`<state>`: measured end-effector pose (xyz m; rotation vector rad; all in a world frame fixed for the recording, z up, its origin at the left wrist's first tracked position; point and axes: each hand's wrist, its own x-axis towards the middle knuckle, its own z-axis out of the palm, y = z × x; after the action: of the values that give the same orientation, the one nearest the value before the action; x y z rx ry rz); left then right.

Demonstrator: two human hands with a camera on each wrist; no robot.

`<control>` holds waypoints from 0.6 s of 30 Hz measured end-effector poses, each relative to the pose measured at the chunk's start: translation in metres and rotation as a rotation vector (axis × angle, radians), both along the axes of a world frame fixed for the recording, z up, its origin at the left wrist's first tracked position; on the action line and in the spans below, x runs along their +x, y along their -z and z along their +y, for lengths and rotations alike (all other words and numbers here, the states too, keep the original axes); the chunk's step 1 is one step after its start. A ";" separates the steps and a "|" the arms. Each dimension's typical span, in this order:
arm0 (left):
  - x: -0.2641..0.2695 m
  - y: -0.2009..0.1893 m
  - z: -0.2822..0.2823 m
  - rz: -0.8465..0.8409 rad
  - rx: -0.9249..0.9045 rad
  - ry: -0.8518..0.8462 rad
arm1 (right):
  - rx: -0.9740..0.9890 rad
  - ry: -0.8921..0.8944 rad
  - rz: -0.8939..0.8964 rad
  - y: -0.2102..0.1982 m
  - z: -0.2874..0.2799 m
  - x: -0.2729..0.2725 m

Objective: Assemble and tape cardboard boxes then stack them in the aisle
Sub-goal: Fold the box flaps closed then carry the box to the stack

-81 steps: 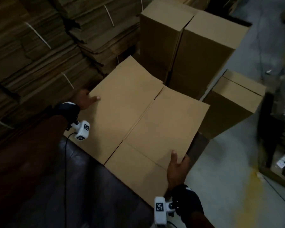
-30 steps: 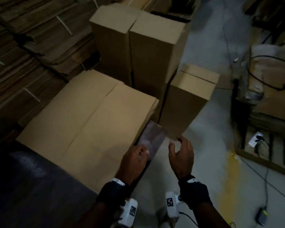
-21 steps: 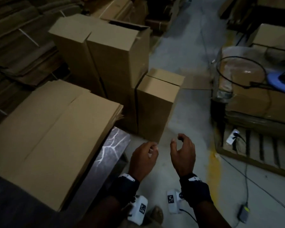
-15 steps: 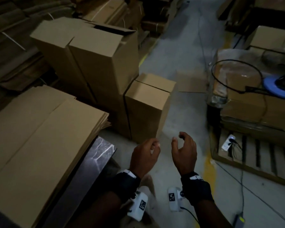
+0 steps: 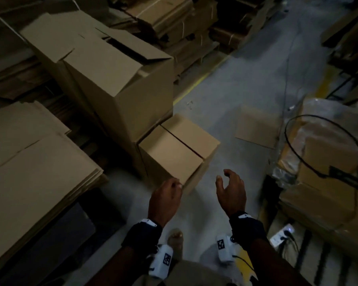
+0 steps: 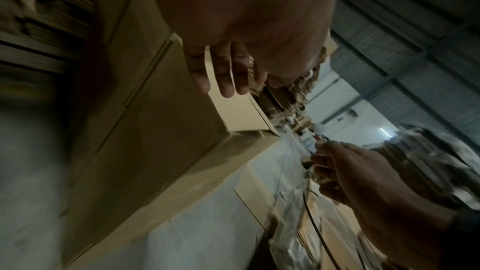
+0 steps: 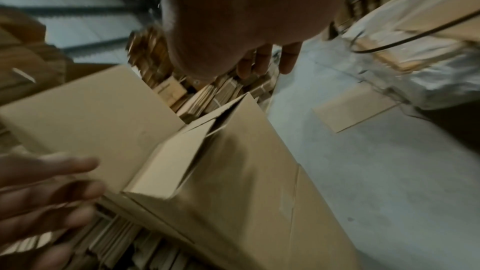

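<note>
A small assembled cardboard box [image 5: 172, 153] stands on the floor with its top flaps closed, against a taller stack of assembled boxes [image 5: 112, 71]. One tall box has a top flap ajar. My left hand [image 5: 174, 185] hovers just short of the small box's near corner, empty, with its fingers [image 6: 226, 77] relaxed. My right hand [image 5: 222, 176] floats over bare floor to the box's right, loosely curled and holding nothing. The small box [image 7: 233, 171] fills the right wrist view, and my left hand [image 7: 46, 182] shows blurred at lower left. A stack of flat cardboard sheets [image 5: 29, 162] lies at the left.
A loose flat cardboard piece [image 5: 256, 126] lies on the grey aisle floor [image 5: 236, 79]. At the right stands a plastic-wrapped pallet of cartons [image 5: 329, 157] with a black cable [image 5: 310, 118] looped over it. Bundled flat cartons [image 5: 174, 21] line the back. A power strip [image 5: 283, 236] lies near my right wrist.
Both hands have let go of the flat cardboard sheet, now lying on the stack. The view has swung right toward the aisle, and both empty hands have moved toward the small box.
</note>
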<state>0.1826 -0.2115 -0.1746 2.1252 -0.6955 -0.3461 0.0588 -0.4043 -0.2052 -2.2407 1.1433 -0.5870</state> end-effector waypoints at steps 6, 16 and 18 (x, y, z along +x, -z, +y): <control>0.016 0.015 -0.044 0.058 0.042 -0.258 | 0.025 -0.216 0.054 0.018 -0.102 0.050; 0.023 0.055 -0.106 0.346 0.030 -0.737 | 0.310 -0.753 0.191 0.029 -0.200 0.148; 0.018 0.059 -0.113 0.473 -0.086 -0.772 | 0.403 -0.872 0.233 0.032 -0.204 0.161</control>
<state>0.2006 -0.3248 -0.2334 1.9508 0.3780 -0.3540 0.2194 -0.6087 -0.2370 -2.1864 0.2443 0.2441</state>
